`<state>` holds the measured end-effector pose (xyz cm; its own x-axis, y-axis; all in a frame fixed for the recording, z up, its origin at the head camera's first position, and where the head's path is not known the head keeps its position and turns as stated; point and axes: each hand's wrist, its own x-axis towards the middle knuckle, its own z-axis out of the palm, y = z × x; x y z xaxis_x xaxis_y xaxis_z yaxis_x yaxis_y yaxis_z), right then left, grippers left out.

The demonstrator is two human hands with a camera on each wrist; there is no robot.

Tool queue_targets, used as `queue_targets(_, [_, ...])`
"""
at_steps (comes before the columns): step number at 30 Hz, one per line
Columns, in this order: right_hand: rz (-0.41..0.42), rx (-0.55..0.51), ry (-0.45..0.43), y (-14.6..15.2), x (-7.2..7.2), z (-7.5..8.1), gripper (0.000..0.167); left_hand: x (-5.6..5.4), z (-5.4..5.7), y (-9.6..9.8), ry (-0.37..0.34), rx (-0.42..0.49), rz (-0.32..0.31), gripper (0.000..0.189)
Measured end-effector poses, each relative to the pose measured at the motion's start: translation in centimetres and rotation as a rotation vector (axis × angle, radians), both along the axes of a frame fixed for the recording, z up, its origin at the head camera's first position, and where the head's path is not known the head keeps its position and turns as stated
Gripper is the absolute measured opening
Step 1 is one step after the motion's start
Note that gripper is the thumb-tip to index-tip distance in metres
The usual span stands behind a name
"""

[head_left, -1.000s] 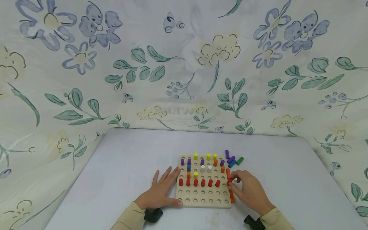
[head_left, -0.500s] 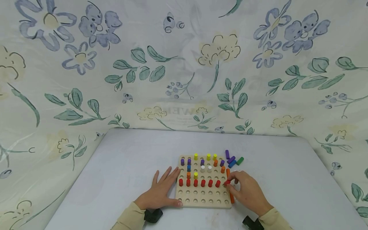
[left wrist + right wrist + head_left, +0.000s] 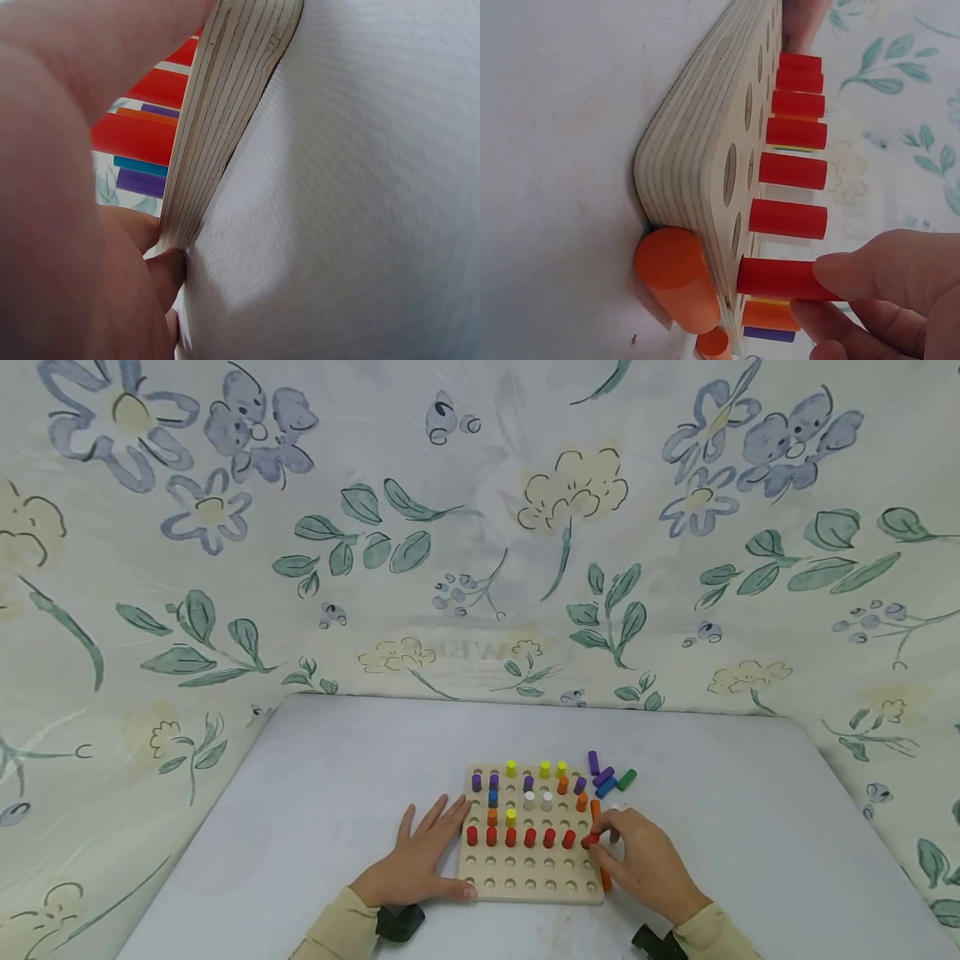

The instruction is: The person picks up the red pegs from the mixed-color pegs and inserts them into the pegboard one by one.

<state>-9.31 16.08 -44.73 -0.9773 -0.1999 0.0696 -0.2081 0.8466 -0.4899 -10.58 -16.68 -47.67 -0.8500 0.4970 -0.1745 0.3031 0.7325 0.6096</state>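
Note:
A wooden pegboard (image 3: 528,894) lies on the white table, with a row of upright red pegs (image 3: 529,837) across it. My left hand (image 3: 420,862) is spread along the board's left edge, thumb at the near corner; in the left wrist view its fingertips (image 3: 168,271) touch the layered side. At the right end of the red row my right hand (image 3: 645,860) pinches a red peg (image 3: 776,278) between thumb and finger. Its lower end meets the board's face, in line with the other red pegs. Behind them stand yellow (image 3: 511,817), orange, purple, blue and white pegs.
Orange pegs (image 3: 671,259) lie against the board's right side. Beyond its far right corner lie loose purple (image 3: 593,762), blue (image 3: 606,787) and green (image 3: 627,779) pegs. A flowered cloth (image 3: 480,610) hangs behind the table.
My right hand has brought the red peg slightly left and down, from beside the board's right edge onto the end of the red row. The left hand has stayed still.

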Motion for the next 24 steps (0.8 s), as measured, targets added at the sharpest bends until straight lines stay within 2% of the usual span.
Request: queue_targets(24, [-0.001, 0.001, -0.019, -0.21, -0.18, -0.32, 0.020, 0.01, 0.10, -0.08, -0.005, 0.012, -0.002, 0.116])
